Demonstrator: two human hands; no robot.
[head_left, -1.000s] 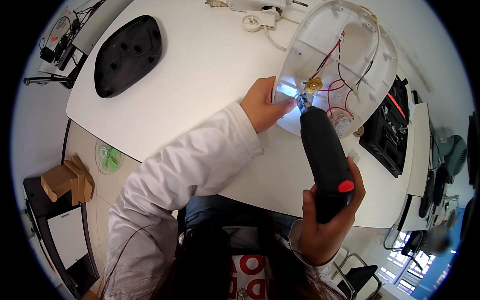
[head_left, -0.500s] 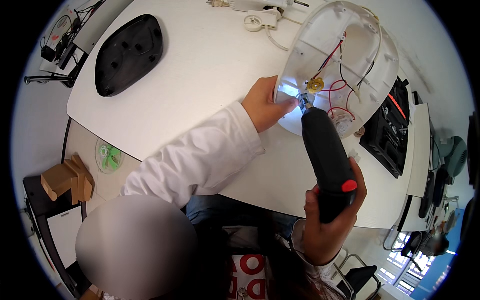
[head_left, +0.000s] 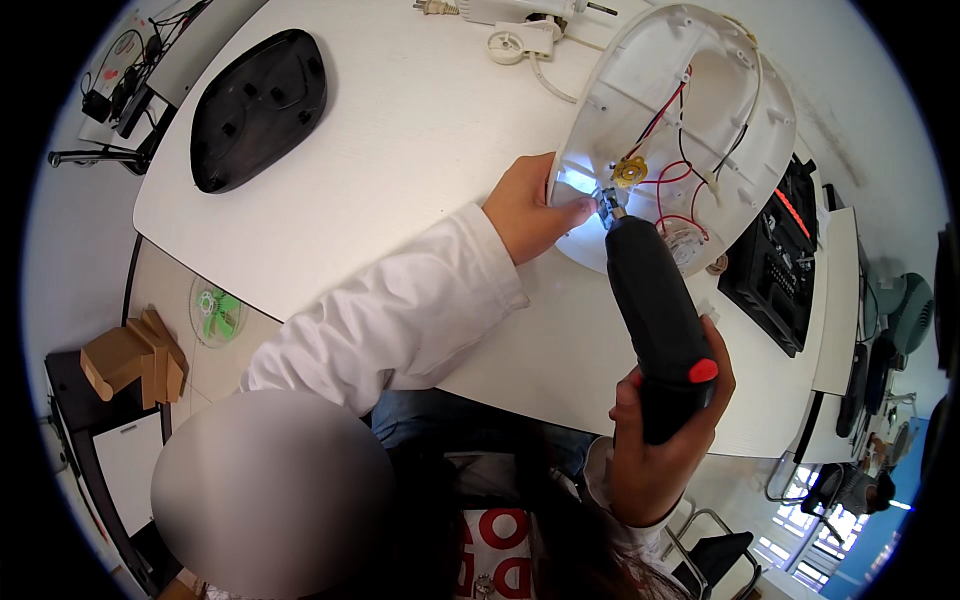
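My right hand (head_left: 668, 430) is wrapped round a black electric screwdriver (head_left: 655, 300) with a red button. Its tip points into a white plastic housing (head_left: 735, 60), and its light brightens the near left corner there. At that corner my left hand (head_left: 535, 212) grips the housing's rim, the thumb inside beside the driver's tip. Whether a screw sits under the tip I cannot tell. Inside the housing, red and black wires run about a round yellow part (head_left: 630, 172). A clear round piece (head_left: 685, 240) lies at the housing's near end.
A black shell-like cover (head_left: 260, 110) lies at the table's far left. White parts with a cord (head_left: 525, 42) are at the back. Right of the housing sits an open black tool case (head_left: 775, 265). A green-bladed fan piece (head_left: 218, 312) and cardboard (head_left: 130, 355) are beyond the table's left edge.
The screwdriver has shifted very slightly, its rear end a touch to the right. The left hand keeps its place on the housing.
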